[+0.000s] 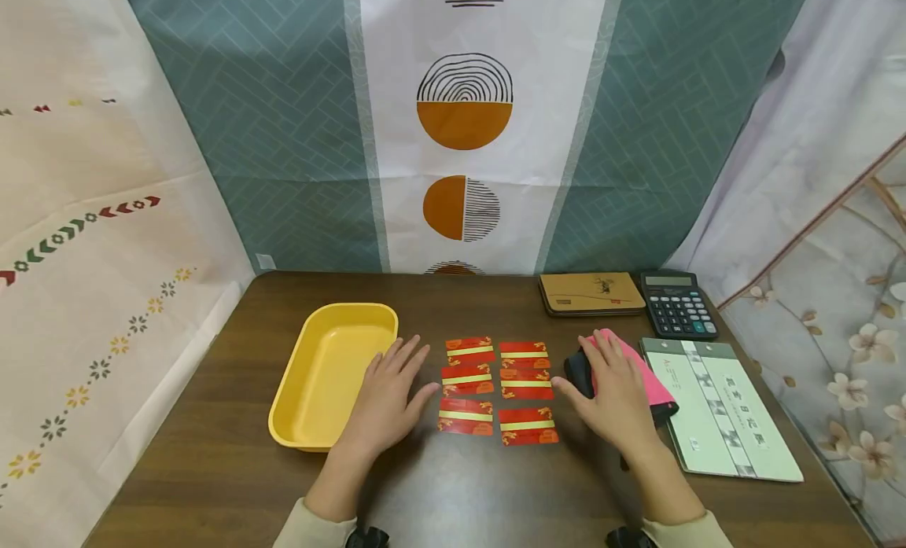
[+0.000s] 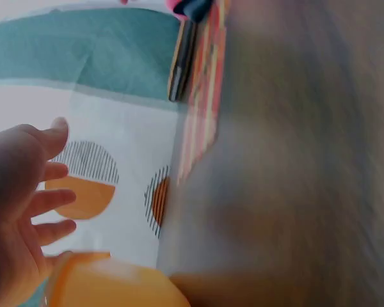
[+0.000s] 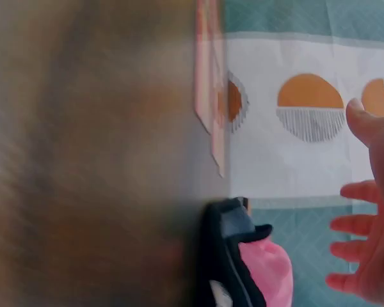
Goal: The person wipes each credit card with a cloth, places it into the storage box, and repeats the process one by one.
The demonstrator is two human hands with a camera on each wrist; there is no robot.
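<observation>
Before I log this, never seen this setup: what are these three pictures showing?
No machine here: just a person's bare left hand and right hand, fingers spread, holding nothing. The wide picture comes from a camera on the head; the two sideways-looking, partly blurred ones come from a camera on each wrist. Between the hands, six red cards lie in two columns on a brown table. A yellow tub is by the left hand, a pink-and-black pouch by the right. A calculator lies farther back.

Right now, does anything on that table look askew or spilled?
No spill shows. The red cards look slightly uneven: the upper two rows lie close together, while the bottom row sits apart, and the left column's cards tilt differently.
</observation>
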